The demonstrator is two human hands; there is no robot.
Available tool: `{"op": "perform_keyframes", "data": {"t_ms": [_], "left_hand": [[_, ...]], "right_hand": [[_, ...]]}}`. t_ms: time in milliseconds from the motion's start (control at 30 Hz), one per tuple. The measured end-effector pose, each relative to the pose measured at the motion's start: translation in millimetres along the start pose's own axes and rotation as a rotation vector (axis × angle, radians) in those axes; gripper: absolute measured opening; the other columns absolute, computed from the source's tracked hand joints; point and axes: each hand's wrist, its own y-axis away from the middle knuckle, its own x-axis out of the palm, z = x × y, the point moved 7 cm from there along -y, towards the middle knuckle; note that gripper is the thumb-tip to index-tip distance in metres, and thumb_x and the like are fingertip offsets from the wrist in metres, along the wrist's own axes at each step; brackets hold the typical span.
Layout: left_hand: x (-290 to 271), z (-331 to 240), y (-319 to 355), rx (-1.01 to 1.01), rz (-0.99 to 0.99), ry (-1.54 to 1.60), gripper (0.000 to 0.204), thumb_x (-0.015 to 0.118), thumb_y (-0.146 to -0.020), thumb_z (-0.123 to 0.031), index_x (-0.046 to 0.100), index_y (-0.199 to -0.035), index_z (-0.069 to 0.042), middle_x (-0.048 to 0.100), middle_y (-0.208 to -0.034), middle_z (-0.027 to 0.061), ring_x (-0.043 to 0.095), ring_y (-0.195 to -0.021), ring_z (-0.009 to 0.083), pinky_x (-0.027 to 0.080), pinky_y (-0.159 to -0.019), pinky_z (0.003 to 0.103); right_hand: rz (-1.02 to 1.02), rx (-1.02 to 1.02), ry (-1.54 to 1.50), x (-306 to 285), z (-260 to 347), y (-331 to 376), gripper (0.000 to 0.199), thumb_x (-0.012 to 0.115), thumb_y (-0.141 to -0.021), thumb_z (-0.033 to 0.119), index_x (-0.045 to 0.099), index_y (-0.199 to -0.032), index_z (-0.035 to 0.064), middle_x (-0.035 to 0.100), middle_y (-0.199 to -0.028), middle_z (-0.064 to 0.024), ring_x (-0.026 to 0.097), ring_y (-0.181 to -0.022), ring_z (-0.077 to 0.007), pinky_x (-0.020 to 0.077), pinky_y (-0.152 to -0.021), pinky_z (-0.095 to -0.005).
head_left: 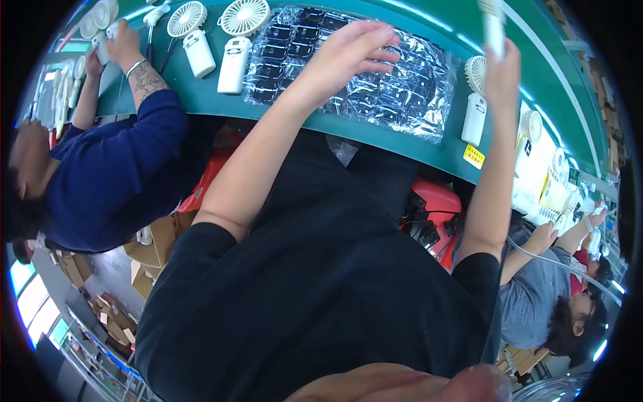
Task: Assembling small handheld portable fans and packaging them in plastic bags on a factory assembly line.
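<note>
My left hand hovers with fingers stretched out above a clear plastic sheet on the green bench. Rows of small black parts show through the plastic. At the right my right hand is closed around a white handheld fan, raised and partly cut off by the top edge. Another white handheld fan lies on the bench just left of my right forearm. Two more white fans, a nearer one and one beside it, lie left of the plastic.
A co-worker in a blue shirt sits at the left, holding a white fan. Further right, people work along the green bench. A yellow label sticks near the bench edge. Red stools stand underneath.
</note>
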Motion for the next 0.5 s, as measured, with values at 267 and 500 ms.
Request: {"op": "perform_keyframes", "data": {"t_ms": [267, 500], "left_hand": [[-63.2, -58.6, -14.8, -0.066, -0.063, 0.298, 0.033, 0.055, -0.100, -0.034, 0.063, -0.099, -0.002, 0.067, -0.078, 0.0087, 0.068, -0.076, 0.0200, 0.059, -0.065, 0.033], [-118.2, -33.5, -17.4, -0.083, -0.088, 0.284, 0.034, 0.055, -0.100, -0.034, 0.063, -0.103, -0.001, 0.067, -0.086, 0.0093, 0.067, -0.075, 0.0200, 0.058, -0.067, 0.033]], "right_hand": [[0.251, 0.019, -0.688, 28.1, 158.5, 86.6, 0.035, 0.060, -0.094, 0.019, 0.059, -0.125, 0.0022, 0.064, -0.111, -0.0162, 0.060, -0.105, -0.0310, 0.0465, -0.092, -0.0389], [0.235, -0.394, -0.157, 131.3, 173.0, 65.0, 0.030, 0.065, -0.091, 0.020, 0.066, -0.117, 0.0065, 0.064, -0.107, -0.0122, 0.060, -0.105, -0.0309, 0.0477, -0.093, -0.0389]]}}
